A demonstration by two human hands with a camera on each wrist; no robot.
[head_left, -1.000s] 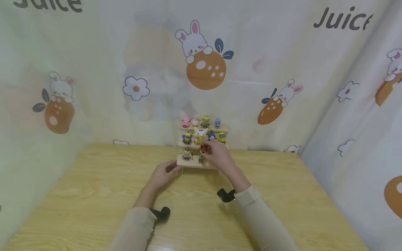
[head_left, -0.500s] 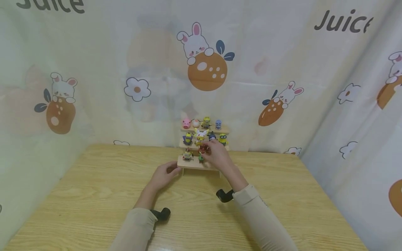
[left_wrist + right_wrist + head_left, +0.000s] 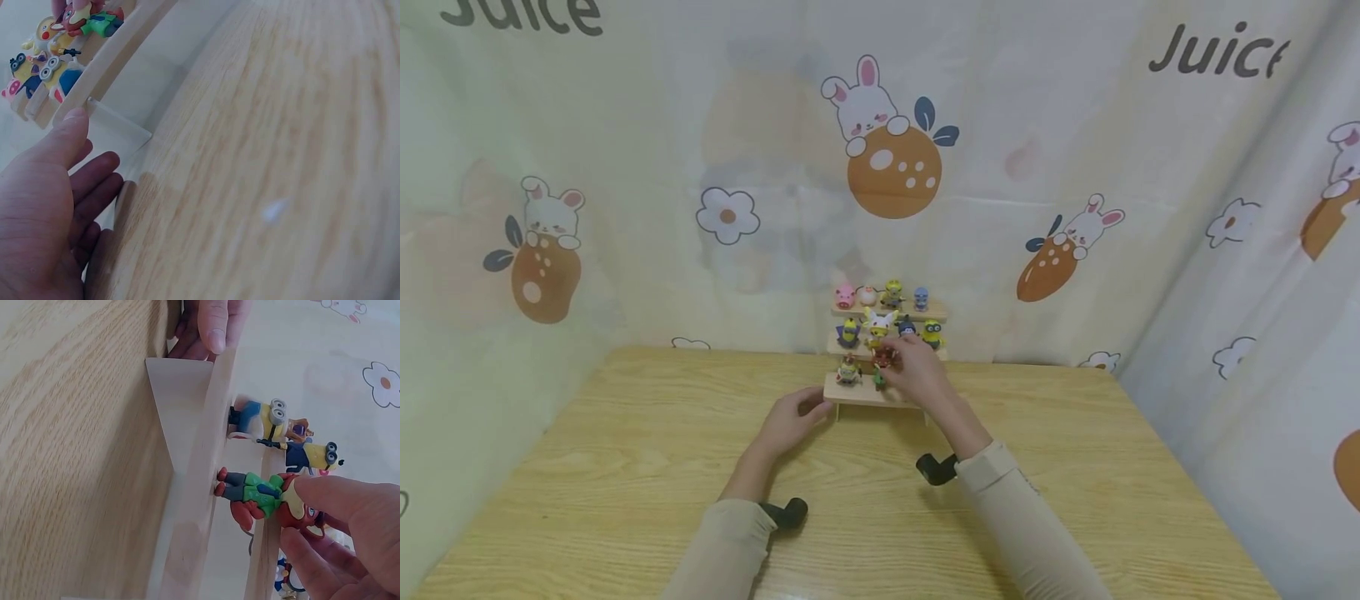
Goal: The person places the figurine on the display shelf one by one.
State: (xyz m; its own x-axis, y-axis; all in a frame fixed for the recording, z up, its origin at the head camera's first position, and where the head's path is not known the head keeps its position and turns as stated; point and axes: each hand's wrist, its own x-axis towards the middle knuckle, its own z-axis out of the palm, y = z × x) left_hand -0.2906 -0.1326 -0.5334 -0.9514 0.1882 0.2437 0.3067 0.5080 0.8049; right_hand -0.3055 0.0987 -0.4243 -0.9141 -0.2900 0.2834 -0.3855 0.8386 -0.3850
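A red fox figurine (image 3: 261, 490) in a green shirt and grey trousers stands on the lowest tier of a small stepped wooden shelf (image 3: 853, 393). My right hand (image 3: 923, 372) pinches it by the head, thumb on one side and fingers on the other. To its left on the same tier is a crowned minion figurine (image 3: 848, 371). At the shelf's left end, my left hand (image 3: 44, 206) touches the board's corner with its thumb. Its other fingers stay loosely bent beside the shelf's leg (image 3: 119, 128) and hold nothing.
Several figurines fill the upper tiers, among them a pink pig (image 3: 846, 297), a white-eared yellow figurine (image 3: 878, 327) and a goggled minion (image 3: 932, 333). A printed curtain (image 3: 760, 275) hangs right behind the shelf, at the back of the wooden table (image 3: 647, 467).
The camera view has shifted slightly. Both hands keep nearly the same places, the right still on the fox figurine, which leans a touch less or barely moves.
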